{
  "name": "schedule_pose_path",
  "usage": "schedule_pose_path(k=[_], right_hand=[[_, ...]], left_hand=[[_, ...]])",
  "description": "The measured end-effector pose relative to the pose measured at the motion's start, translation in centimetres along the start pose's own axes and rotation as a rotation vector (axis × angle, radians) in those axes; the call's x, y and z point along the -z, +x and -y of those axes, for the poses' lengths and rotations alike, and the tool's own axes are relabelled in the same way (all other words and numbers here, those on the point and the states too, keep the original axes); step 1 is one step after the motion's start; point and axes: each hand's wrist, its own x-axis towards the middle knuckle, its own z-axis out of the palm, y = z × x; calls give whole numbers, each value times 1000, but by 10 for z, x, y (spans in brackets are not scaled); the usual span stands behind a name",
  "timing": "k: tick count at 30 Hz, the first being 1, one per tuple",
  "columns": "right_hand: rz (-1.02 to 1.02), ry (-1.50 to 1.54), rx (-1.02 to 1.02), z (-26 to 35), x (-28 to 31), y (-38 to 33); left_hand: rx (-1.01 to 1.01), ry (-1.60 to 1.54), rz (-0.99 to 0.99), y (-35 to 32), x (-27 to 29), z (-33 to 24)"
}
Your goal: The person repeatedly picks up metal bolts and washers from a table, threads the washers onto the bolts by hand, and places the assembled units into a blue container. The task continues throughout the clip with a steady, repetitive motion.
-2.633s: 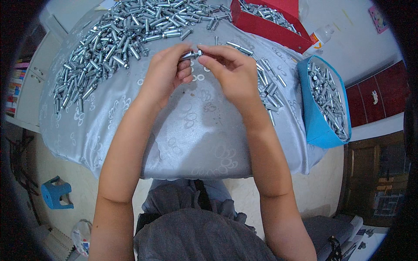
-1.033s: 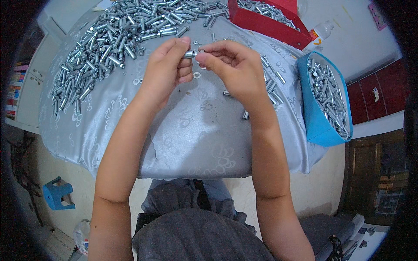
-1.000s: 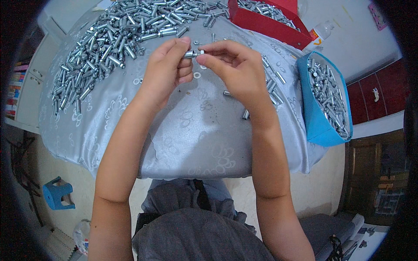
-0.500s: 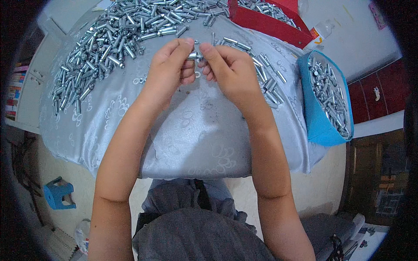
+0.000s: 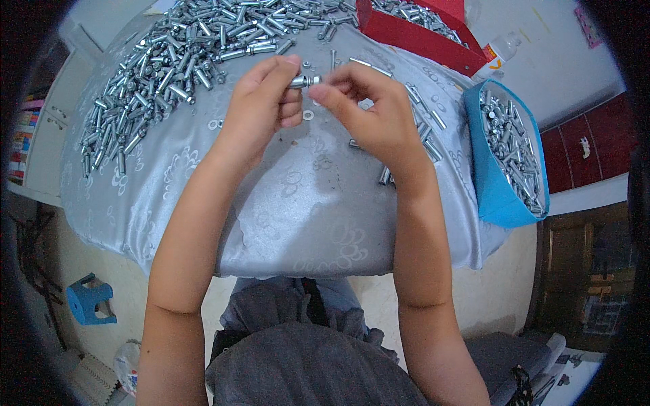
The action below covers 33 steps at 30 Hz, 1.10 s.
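My left hand (image 5: 261, 101) is closed around a metal expansion bolt (image 5: 298, 82), which lies sideways between thumb and fingers. A washer and a hex nut (image 5: 316, 80) show at its right end. Beside that end is my right hand (image 5: 369, 101), its thumb near the nut and its fingers loosely bent, apart and a little blurred. Under and around the hands, loose washers (image 5: 308, 116) and small nuts lie on the silvery tablecloth (image 5: 298, 196). More expansion bolts (image 5: 426, 108) lie to the right of my right hand, partly hidden by it.
A big heap of expansion bolts (image 5: 179, 64) spreads over the far left of the table. At the far right stand a red box (image 5: 420, 37) and a blue fabric bin (image 5: 504, 196), both filled with bolts. A plastic bottle (image 5: 501, 51) is behind the bin. A blue stool (image 5: 88, 301) sits on the floor.
My right hand has moved slightly right, off the bolt's end, and its fingers have loosened. The nut now shows. My left hand stays in place with the bolt.
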Motion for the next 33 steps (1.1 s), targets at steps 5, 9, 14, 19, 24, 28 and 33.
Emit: schedule_pose_path(k=[5, 9, 14, 19, 24, 28, 33], right_hand=[[-107, 60, 137, 0, -3, 4], [1, -24, 48, -2, 5, 1], [-39, 32, 83, -4, 4, 2], [-63, -11, 107, 2, 3, 2], [124, -64, 10, -6, 9, 1], [-62, 27, 79, 7, -3, 1], [-9, 2, 99, 0, -11, 1]], left_hand=[[-1, -1, 12, 0, 0, 0], [14, 2, -10, -1, 1, -1], [20, 15, -19, -1, -3, -1], [23, 0, 23, -1, 0, -1], [46, 47, -11, -3, -3, -1], [50, 40, 2, 1, 2, 3], [24, 75, -5, -2, 0, 1]])
